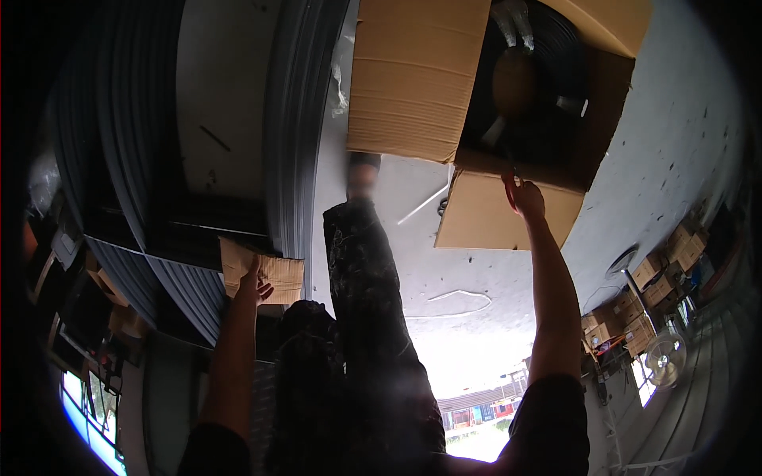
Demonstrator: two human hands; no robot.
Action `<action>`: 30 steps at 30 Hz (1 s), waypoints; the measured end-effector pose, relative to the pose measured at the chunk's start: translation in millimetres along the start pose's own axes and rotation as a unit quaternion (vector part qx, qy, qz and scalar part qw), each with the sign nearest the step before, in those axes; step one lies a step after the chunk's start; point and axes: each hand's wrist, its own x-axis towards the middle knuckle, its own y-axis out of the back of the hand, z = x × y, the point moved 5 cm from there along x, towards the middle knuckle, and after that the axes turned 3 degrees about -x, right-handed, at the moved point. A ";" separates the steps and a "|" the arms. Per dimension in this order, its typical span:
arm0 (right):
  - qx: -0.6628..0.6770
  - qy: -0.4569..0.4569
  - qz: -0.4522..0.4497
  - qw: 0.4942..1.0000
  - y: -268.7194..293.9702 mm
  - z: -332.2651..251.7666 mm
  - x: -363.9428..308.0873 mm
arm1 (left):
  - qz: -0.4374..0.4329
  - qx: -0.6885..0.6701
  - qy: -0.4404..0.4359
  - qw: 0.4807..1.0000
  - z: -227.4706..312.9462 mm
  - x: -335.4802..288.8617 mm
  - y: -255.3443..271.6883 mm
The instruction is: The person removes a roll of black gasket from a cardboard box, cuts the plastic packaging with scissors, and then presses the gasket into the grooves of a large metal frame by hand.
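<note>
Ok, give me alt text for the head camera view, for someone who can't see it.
A person's right hand grips the front flap of an open cardboard box holding a black coil, on a grey concrete floor. Their left hand rests on a flat cardboard piece beside stacked dark corrugated sheets; one dark-trousered leg stretches forward between.

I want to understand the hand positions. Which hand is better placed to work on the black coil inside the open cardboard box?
Probably the right hand. It is at the front edge of the cardboard box, just below the black coil. The left hand is far away, on a cardboard piece.
</note>
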 end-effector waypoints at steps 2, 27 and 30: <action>-0.037 -0.042 -0.081 0.995 -0.7 -15.1 -15.0 | 0.026 -0.036 -0.016 0.999 -6.7 -12.4 22.8; 0.074 -0.010 -0.046 0.996 55.3 11.0 -97.2 | -0.182 -0.039 -0.349 0.919 25.5 -222.6 -25.2; 0.186 -0.011 -0.072 0.980 35.9 33.7 -46.2 | -0.216 -0.025 -0.353 0.910 33.0 -261.3 -71.6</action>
